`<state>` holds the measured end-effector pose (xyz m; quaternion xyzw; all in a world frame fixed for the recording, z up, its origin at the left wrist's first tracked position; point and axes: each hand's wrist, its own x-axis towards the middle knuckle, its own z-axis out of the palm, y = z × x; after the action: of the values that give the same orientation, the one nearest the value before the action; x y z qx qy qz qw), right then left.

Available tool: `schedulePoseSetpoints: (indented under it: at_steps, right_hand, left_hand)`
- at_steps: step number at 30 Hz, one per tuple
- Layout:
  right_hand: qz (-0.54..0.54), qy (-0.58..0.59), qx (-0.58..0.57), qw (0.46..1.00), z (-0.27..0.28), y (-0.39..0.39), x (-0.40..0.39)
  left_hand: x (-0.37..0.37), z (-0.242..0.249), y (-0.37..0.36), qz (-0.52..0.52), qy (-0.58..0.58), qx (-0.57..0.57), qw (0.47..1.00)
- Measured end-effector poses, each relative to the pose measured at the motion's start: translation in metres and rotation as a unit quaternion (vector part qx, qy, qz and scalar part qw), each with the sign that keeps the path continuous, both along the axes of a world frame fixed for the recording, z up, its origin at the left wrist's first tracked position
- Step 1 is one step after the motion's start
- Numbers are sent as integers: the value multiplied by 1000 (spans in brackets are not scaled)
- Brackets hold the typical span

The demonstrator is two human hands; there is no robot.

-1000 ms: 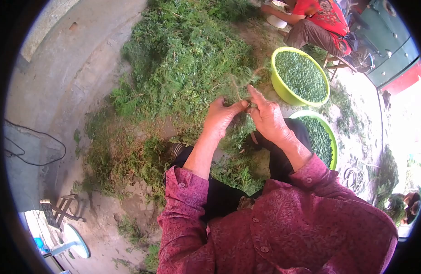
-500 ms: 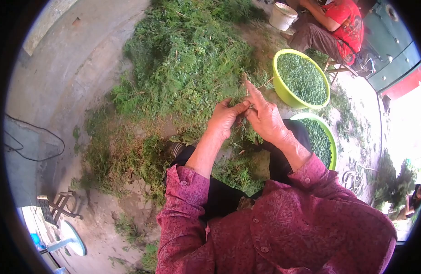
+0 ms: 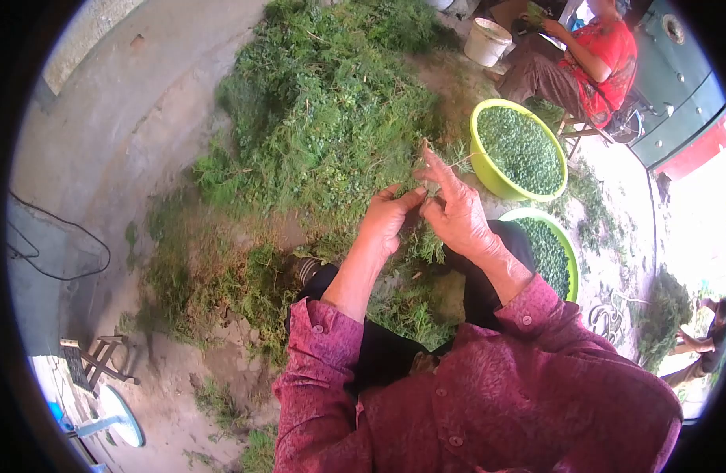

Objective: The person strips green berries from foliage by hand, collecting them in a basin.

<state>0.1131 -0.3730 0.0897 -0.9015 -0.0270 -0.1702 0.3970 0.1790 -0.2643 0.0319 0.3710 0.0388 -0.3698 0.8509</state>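
My left hand (image 3: 384,221) and my right hand (image 3: 453,209) meet in front of me, both pinching a leafy green sprig (image 3: 427,236) that hangs down between them. The right forefinger points up and away. A big heap of green plant stalks (image 3: 323,102) lies on the ground just beyond the hands. More cuttings (image 3: 410,303) rest on my lap. To the right stand two lime-green basins of small green pods, one farther off (image 3: 520,142) and one beside my right knee (image 3: 548,248).
A person in a red top (image 3: 587,59) sits on a stool at the far right beside a white bucket (image 3: 486,41). Another person (image 3: 705,347) crouches at the right edge by a green pile. A small wooden stool (image 3: 95,359) and a black cable (image 3: 55,244) lie left.
The view has tilted, so the hands sit a little lower in frame. My fingers keep working the sprig. The person in red has raised an arm; another person appears at the right edge.
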Motion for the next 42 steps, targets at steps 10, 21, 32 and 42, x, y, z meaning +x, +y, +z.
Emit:
schedulePoseSetpoints:
  at_steps: [10, 21, 32, 42]
  right_hand:
    - [23, 41, 76, 996, -9, 1, 2]
    - [-43, 24, -14, 999, -1, -1, 2]
    - [54, 110, 637, 761, 5, -27, -5]
    - [41, 213, 684, 697, -22, -50, -45]
  left_hand:
    - [0, 5, 6, 79, -5, 6, 997]
    - [0, 1, 11, 68, -11, -19, 997]
    - [11, 4, 26, 110, -2, 46, 993]
    - [5, -9, 29, 91, -31, 50, 994]
